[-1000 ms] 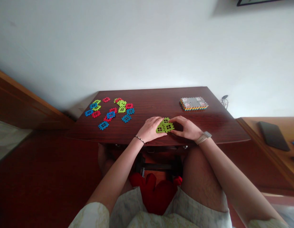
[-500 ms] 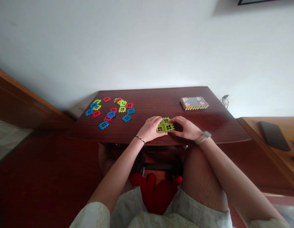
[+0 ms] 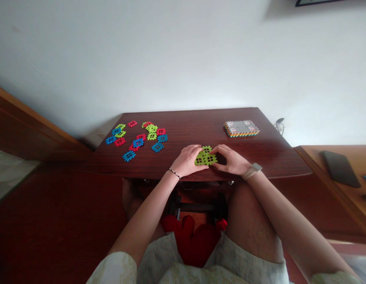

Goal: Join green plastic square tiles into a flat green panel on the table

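Head view, hands: left hand [image 3: 188, 159] and right hand [image 3: 231, 159] closing in from either side, meeting at centre frame near the table's near edge.
Head view, piece in hand: green tile cluster [image 3: 205, 156] sitting between both hands, resting flat on or just above the wood; cannot tell which.
Left hand state: fingers curled over the cluster's left edge, thumb tucked beneath, pinching on the green tiles.
Right hand state: fingertips [image 3: 216, 150] pressing on the cluster's right and top edge, thumb reaching in low; clamped on the same cluster.
Key relation: cluster lying directly between the hands, left hand to its left, right hand to its right; both touching, neither nearer. Long axis running roughly left-right across the frame.
Wrists: bead bracelet [image 3: 173, 172] showing on the left, watch [image 3: 251, 171] showing on the right.
Loose stock: scattered tiles [image 3: 137, 135], red, blue and green, lying left of centre, well apart from the hands, on the left hand's side.
Finished block: stacked tile slab [image 3: 241, 128] sitting right of centre toward the far edge, apart from the right hand.
Surface: dark wooden table [image 3: 194, 126] spanning mid frame.
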The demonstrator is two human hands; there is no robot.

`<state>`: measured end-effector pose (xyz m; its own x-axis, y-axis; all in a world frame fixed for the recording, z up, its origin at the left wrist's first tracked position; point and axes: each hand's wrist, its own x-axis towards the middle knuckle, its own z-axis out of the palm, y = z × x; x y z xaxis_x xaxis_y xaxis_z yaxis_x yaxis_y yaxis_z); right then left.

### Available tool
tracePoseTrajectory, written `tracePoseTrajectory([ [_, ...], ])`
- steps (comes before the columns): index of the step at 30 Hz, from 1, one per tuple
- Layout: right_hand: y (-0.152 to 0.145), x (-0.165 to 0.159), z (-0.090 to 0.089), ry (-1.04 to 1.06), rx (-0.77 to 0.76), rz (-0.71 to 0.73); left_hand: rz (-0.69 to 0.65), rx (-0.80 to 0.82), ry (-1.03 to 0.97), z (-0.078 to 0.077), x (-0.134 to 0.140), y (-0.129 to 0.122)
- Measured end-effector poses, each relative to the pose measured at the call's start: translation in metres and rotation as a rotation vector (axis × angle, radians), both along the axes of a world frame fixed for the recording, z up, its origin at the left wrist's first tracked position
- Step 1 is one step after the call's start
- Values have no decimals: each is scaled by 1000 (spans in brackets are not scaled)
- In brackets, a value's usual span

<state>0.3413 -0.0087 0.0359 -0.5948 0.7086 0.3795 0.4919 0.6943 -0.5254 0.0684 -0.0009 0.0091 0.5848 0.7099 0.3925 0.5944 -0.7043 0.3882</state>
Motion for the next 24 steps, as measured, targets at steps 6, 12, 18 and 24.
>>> tracePoseTrajectory([
  [6, 0, 0, -1, -1, -2, 3, -1, -15, 5, 2, 0, -1],
  [12, 2, -1, -3, -13, 19, 5, -4, 0, 6, 2, 0, -1],
  [18, 2, -2, -2, -23, 32, 1, -6, -5, 4, 1, -1, -2],
  [24, 1, -3, -2, -23, 24, 4, -4, -15, -3, 2, -1, -2],
])
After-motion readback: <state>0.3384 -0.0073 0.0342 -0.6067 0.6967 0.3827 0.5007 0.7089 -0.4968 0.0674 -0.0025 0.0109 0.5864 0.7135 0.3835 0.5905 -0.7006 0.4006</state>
